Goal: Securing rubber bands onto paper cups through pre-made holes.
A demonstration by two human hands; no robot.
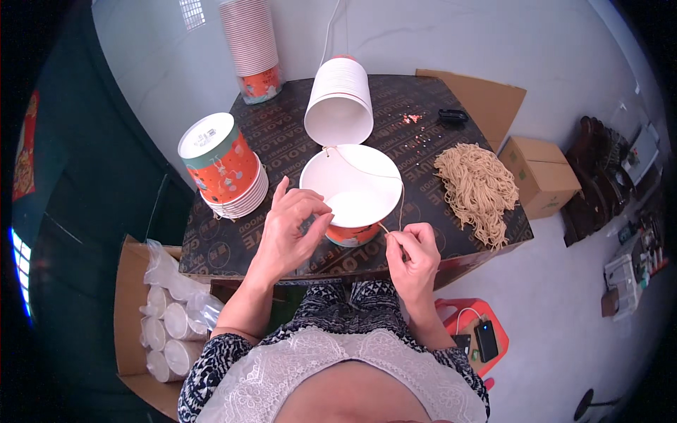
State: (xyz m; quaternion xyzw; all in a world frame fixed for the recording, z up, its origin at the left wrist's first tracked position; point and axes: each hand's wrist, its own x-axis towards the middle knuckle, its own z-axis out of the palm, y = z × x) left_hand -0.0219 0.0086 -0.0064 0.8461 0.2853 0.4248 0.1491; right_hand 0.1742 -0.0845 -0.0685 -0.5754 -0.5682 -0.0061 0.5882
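A white-lined paper tub with an orange outside stands near the table's front edge, its mouth tilted toward me. My left hand is at its near left rim, thumb and forefinger closed in a pinch there, the other fingers raised. A thin tan cord runs from a hole at the tub's far left rim, across the mouth and down the right side. My right hand pinches the cord's end beside the tub's lower right. Whether the cord end passes through the near wall is hidden.
A heap of tan cords lies at the table's right. Upside-down stacked tubs stand left; a white stack lies behind. A wrapped tall stack rises at the back. An open carton of white tubs sits lower left, a red stool lower right.
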